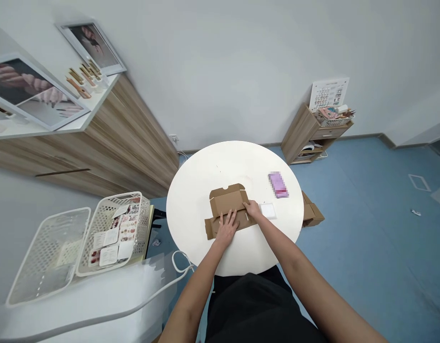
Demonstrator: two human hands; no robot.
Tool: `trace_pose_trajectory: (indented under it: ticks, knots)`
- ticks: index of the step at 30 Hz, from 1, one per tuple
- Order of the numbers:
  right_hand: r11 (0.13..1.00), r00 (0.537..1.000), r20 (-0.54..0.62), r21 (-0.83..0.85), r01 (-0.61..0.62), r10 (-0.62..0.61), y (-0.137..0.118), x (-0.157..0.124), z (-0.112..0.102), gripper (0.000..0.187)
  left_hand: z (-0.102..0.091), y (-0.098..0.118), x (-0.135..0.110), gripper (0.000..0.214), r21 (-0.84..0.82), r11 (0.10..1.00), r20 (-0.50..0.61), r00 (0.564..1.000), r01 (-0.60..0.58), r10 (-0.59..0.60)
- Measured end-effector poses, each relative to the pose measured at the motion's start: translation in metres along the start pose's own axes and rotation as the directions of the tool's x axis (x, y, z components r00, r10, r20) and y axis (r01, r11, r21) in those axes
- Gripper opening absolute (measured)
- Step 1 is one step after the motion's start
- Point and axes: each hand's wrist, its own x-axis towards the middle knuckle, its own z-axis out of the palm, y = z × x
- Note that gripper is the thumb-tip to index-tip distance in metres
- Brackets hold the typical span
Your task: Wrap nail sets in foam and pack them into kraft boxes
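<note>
A brown cardboard box (228,202), partly unfolded with its flaps raised, lies on the round white table (191,176). My left hand (226,231) rests on the near panel with its fingers spread, pressing on the cardboard. With the thumb on the box's right side, my right hand (253,209) grips its edge; the other fingers are partly hidden. Just right of that hand lies a small white square item (268,211). Farther right on the tabletop is a purple rectangular item (278,185), pixelated so that its kind is unclear.
Cardboard (312,212) lies on the floor beyond the table's right edge. White perforated baskets (143,224), one holding cards, stand at left beside a white cable (158,291). A wooden cabinet (134,128) rises at left; a small shelf unit (300,131) stands at the back wall.
</note>
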Motion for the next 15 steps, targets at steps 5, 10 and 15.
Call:
trace_pose_trajectory:
  ticks: [5, 10, 15]
  knots:
    - [0.999, 0.999, 0.016, -0.031, 0.041, -0.041, 0.000, -0.003, -0.003, 0.026, -0.003, -0.012, 0.010, 0.090, 0.003, 0.992, 0.078, 0.989, 0.124, -0.124]
    - [0.995, 0.998, 0.001, -0.068, 0.068, -0.068, -0.004, -0.003, -0.004, 0.024, -0.002, -0.015, 0.013, 0.098, 0.018, 0.993, 0.094, 0.989, 0.116, -0.117]
    - [0.992, 0.997, -0.003, -0.093, 0.082, -0.082, 0.001, -0.009, -0.006, 0.020, -0.001, -0.013, 0.014, 0.096, 0.035, 0.992, 0.097, 0.987, 0.122, -0.124]
